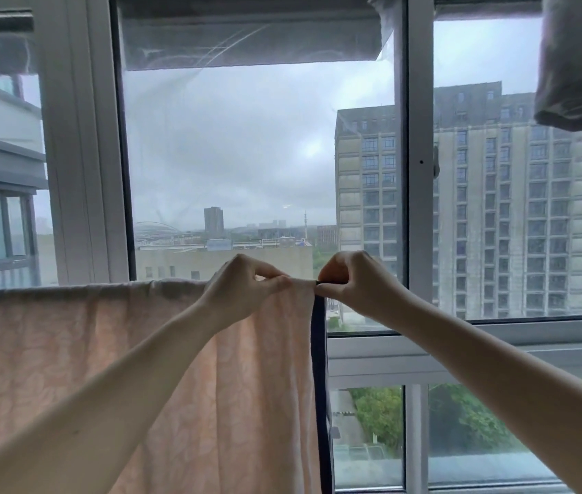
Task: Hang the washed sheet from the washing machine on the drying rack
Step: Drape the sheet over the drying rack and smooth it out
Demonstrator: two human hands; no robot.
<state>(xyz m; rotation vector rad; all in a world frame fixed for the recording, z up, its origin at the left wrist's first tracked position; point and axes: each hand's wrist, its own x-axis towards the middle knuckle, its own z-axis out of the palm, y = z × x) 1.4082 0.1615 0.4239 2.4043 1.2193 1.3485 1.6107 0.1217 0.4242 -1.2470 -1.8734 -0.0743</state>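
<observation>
A pale pink patterned sheet [68,351] hangs over a horizontal rack bar, filling the lower left of the head view. The bar itself is covered by the cloth; only its dark end [332,280] shows, with a dark post [319,369] running down beside the sheet's right edge. My left hand [243,285] pinches the sheet's top edge near its right corner. Just to the right, my right hand [350,279] grips the dark end of the bar, its fingertips touching the sheet's corner.
A large window with white frames [419,172] stands right behind the rack, with buildings outside. A grey garment [578,62] hangs from above at the top right. The sill [460,354] runs below my right arm.
</observation>
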